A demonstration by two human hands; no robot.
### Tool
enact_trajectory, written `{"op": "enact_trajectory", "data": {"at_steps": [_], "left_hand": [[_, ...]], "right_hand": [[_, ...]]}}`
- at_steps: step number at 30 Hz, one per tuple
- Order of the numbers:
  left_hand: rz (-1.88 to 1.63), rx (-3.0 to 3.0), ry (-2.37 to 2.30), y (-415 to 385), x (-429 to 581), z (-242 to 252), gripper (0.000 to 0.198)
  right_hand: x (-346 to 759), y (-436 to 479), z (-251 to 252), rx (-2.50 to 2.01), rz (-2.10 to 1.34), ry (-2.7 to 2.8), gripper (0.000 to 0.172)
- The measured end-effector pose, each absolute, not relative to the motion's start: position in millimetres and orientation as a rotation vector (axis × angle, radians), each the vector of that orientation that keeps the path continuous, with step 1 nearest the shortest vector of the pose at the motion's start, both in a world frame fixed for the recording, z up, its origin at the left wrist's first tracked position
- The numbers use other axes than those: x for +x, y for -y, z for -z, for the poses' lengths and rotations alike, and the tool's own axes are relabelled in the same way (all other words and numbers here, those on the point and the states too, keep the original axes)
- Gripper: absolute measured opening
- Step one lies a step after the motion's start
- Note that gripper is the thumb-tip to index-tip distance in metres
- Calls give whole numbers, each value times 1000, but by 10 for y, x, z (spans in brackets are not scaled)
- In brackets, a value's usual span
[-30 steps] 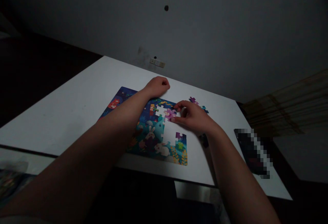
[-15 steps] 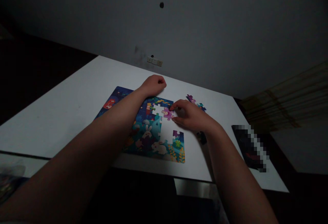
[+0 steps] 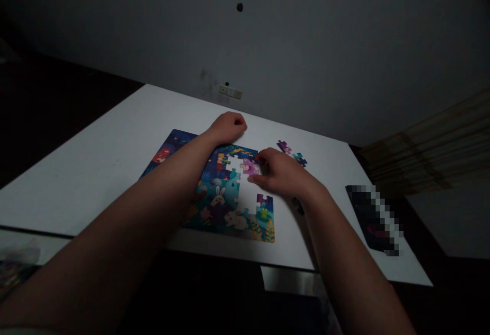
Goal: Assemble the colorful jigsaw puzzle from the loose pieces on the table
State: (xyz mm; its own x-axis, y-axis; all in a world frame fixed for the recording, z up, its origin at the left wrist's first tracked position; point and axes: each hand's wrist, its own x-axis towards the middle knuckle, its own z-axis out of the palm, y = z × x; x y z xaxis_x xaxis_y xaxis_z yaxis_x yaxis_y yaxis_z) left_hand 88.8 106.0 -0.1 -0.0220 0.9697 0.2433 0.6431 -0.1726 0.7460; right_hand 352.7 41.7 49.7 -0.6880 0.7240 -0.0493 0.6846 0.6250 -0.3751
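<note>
A colourful jigsaw puzzle (image 3: 229,217) with rabbits and plants lies partly put together on the white table, with a white gap in its right half. My right hand (image 3: 277,171) is at the gap's far right side, thumb and index finger at the edges of a purple puzzle piece (image 3: 250,166) that lies flat against the puzzle's far part. My left hand (image 3: 229,126) rests beyond the puzzle's far edge, its fingers curled into a loose fist with nothing visible inside. My left forearm covers the puzzle's middle left part.
Loose puzzle pieces (image 3: 293,152) lie beyond my right hand, and a dark piece (image 3: 297,206) is partly hidden by my right wrist. A dark, partly pixelated flat object (image 3: 373,220) lies at the table's right side. A wall with sockets (image 3: 230,91) stands behind the table (image 3: 95,151).
My right thumb has shifted slightly left along the near edge of the purple piece. The left hand stays in place, and the view has moved a little.
</note>
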Motion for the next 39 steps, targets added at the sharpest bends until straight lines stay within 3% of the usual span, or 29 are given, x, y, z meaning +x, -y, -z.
{"op": "enact_trajectory", "data": {"at_steps": [6,11,19,25,33,39], "left_hand": [[-1054,1834,-1677,-1066,892,5,14],[-1048,1824,-1686,-1078,896,9,13],[-1064,1843,-1670,-1083,891,20,14],[-1061,1850,-1670,-1086,893,19,14],[-1033,1875,-1685,-1090,900,8,15],[-1043,1857,-1670,-1073,905,-9,14]], "right_hand": [[3553,-434,-443,-1179,-713,2677,42],[3570,-495,-466,-981,-1043,2467,22],[3598,-554,-542,-886,-1384,2003,28],[3562,-625,-348,-907,-1309,2142,46],[3467,-561,-212,-915,-783,2449,43],[3502,-592,-277,-967,-765,2492,57]]}}
